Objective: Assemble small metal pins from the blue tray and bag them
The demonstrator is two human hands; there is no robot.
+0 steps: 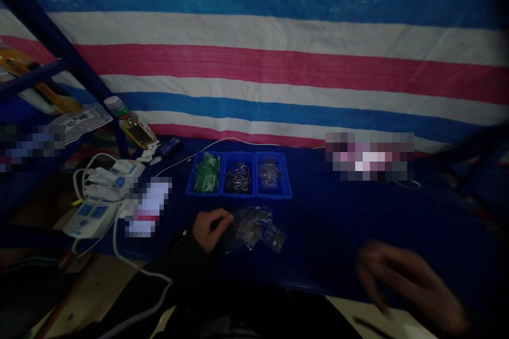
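Observation:
My left hand is closed in a pinch, thumb against forefinger, at the left side of a pile of small clear plastic bags. What the fingertips hold, if anything, I cannot make out. Small metal parts show inside some bags. Behind the pile three blue trays stand side by side: the left tray has green packets, the middle tray loose metal pins or screws, the right tray clear bags. My right hand, smeared by motion, is over the table's front edge at the right, apart from everything.
Power strips with plugs and white cables sit at the left, beside a blurred-out flat item. A bottle stands behind them. A thin cable runs along the back of the blue table, below a striped tarp.

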